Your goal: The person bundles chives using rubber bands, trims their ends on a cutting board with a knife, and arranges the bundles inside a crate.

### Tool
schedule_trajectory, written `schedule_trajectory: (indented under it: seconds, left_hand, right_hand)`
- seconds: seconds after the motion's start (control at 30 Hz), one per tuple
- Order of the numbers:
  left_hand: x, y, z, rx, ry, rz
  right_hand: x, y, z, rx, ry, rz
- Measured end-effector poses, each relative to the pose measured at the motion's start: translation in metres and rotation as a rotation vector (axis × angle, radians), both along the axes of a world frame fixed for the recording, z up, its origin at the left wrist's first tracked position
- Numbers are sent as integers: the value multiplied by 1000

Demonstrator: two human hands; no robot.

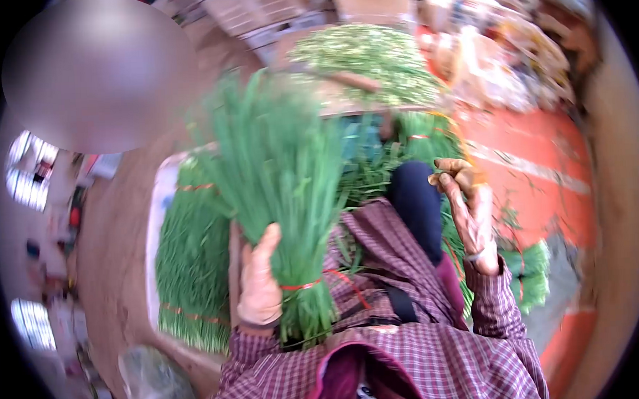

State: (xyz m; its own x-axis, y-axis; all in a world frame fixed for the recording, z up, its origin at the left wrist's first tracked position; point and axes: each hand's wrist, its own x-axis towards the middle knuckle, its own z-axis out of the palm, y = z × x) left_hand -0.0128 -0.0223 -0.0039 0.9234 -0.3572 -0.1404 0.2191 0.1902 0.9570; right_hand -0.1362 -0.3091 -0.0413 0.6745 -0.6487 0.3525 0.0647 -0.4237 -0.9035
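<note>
My left hand [260,280] is closed around a large bunch of garlic chives [279,165], held upright in front of my lap. A red tie [300,285] circles the bunch near its lower end, and its upper leaves are blurred by motion. Over the right side of my lap, my right hand [467,200] is raised with its fingers curled in and pinched together. Whatever may be between those fingertips is too small to make out. A second red strip [348,287] lies across my checked clothing beside the bunch.
Tied green bundles [194,262] fill a pale crate at my left. Ahead, a board bears a heap of cut greens [370,54] and a brown handle [355,80]. More tied bundles [526,276] lie at right by an orange sheet [531,154]. Plastic bags [492,63] are piled beyond.
</note>
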Motion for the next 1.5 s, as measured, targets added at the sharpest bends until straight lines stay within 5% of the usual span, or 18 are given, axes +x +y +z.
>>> schedule_trajectory:
  seconds: [0.13, 0.3, 0.47, 0.67, 1.2, 1.27, 1.4, 1.47, 1.5]
  left_hand:
    - [5, 3, -3, -60, 5, -19]
    - [0, 6, -5, -95, -11, -11]
    - [-1, 15, -9, -62, 12, 124]
    - [3, 13, -12, -75, -21, 63]
    - [4, 9, -15, -59, -12, 37]
    - [4, 12, -21, -83, -42, 58]
    - [-2, 11, -18, -104, 10, 123]
    - [0, 10, -9, -91, 41, 64]
    - [0, 10, -9, -95, 21, 49]
  right_hand:
    - [66, 55, 47, -500, -287, 394]
    - [116, 104, 56, -858, -229, 489]
    - [118, 99, 20, -772, -178, 442]
    - [123, 99, 37, -531, -210, 448]
    - [144, 101, 46, -423, -156, 442]
    - [147, 105, 39, -397, -304, 342]
    - [164, 67, 37, 338, -360, 367]
    - [157, 62, 57, 309, -426, 331]
    - [154, 55, 65, -174, -418, 218]
